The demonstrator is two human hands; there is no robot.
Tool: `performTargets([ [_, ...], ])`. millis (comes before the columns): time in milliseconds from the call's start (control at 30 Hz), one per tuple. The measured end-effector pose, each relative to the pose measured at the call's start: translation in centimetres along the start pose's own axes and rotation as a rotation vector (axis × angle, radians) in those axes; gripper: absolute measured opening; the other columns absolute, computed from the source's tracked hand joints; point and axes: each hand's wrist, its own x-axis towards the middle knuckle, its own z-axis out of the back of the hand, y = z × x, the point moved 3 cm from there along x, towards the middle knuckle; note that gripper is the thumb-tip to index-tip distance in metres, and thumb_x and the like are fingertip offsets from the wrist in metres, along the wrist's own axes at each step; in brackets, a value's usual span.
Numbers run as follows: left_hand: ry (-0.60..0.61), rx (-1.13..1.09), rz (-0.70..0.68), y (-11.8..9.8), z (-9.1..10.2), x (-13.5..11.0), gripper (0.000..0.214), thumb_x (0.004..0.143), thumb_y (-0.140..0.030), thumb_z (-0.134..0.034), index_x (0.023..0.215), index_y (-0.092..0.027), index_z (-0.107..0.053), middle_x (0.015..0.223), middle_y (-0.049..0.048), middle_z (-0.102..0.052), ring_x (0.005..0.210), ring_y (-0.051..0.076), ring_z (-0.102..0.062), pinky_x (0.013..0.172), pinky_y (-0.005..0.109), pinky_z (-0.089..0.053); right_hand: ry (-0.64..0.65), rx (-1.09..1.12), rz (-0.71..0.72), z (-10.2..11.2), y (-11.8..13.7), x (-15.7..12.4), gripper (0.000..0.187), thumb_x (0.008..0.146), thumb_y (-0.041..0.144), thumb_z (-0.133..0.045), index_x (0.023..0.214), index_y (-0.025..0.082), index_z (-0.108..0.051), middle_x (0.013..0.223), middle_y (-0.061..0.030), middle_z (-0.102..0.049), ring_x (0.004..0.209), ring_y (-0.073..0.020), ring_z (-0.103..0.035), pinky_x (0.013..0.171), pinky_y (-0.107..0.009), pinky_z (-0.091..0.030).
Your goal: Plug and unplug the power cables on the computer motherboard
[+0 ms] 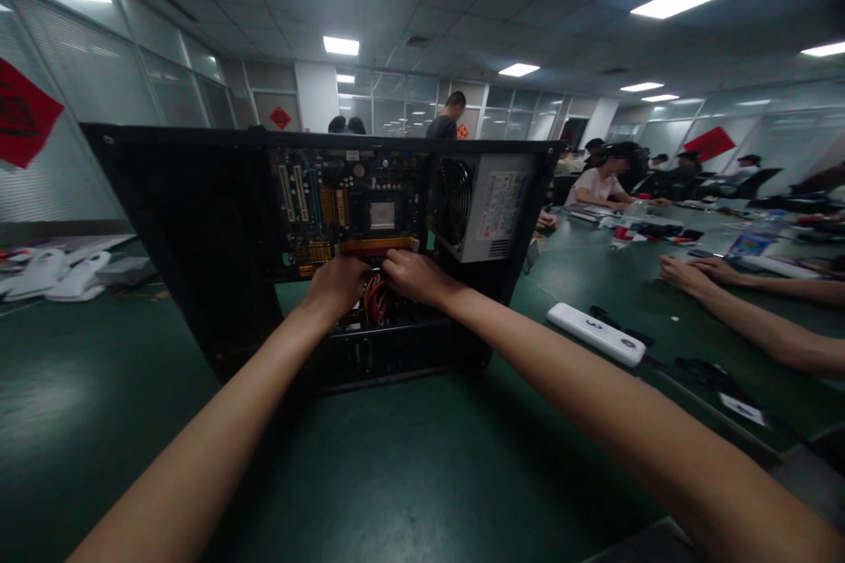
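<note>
Left hand [338,281]: rested inside the open black metal computer case [198,220], beside red cables [378,299]; grip unclear.
Right hand [415,274]: at the green motherboard [343,207]'s lower edge; grip unclear.

I had only one view, from the head camera: it looked forward and slightly down over the green table [409,475], close to the open computer case [198,220], the office behind.

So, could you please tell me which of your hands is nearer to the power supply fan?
Right. The right hand sits just below and left of the power supply fan; the left hand is farther left, under the motherboard.
</note>
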Motion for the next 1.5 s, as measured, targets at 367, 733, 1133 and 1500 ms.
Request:
performTargets([
  [367, -0.031, -0.045, -0.018, 0.0, -0.2, 0.4, 0.030, 0.093, -0.027, -0.048, 0.102, -0.022, -0.076, 0.101, 0.0095, -0.076, 0.095, 0.022, -0.070, 0.079, 0.027, -0.048, 0.056, 0.092, -0.109, 0.2, -0.2, 0.2, 0.022, 0.096, 0.014, -0.046, 0.106, 0.007, -0.065, 0.107, -0.0178, -0.065, 0.097, -0.0242, -0.064, 0.082, -0.032, -0.047],
  [733, -0.009, -0.040, -0.051, -0.3, 0.1, 0.2, 0.031, 0.094, -0.027, -0.046, 0.095, -0.018, -0.076, 0.096, 0.0120, -0.076, 0.091, 0.022, -0.071, 0.079, 0.028, -0.048, 0.009, 0.298, -0.170, 0.8, -0.8, -0.8, 0.025, 0.091, 0.009, -0.051, 0.103, 0.012, -0.073, 0.103, -0.0129, -0.072, 0.098, -0.0209, -0.066, 0.087, -0.029, -0.046],
  [1133, -0.034, -0.045, -0.077, -0.2, -0.4, 0.8, 0.031, 0.092, -0.024, -0.046, 0.088, -0.016, -0.076, 0.090, 0.0125, -0.076, 0.087, 0.023, -0.071, 0.075, 0.029, -0.048, 0.091, 0.194, -0.221, 1.0, -0.7, -0.4, 0.025, 0.085, 0.005, -0.051, 0.095, 0.010, -0.074, 0.099, -0.0179, -0.072, 0.095, -0.0261, -0.069, 0.080, -0.030, -0.049],
  [1500, -0.010, -0.041, -0.011, -0.3, 0.1, 0.5, 0.028, 0.090, -0.022, -0.048, 0.098, -0.016, -0.075, 0.102, 0.0129, -0.075, 0.099, 0.026, -0.069, 0.081, 0.031, -0.049, -0.057, 0.261, -0.206, 7.2, 3.9, -1.1, 0.026, 0.093, 0.010, -0.045, 0.101, 0.011, -0.070, 0.097, -0.0162, -0.071, 0.090, -0.0244, -0.068, 0.080, -0.032, -0.051],
])
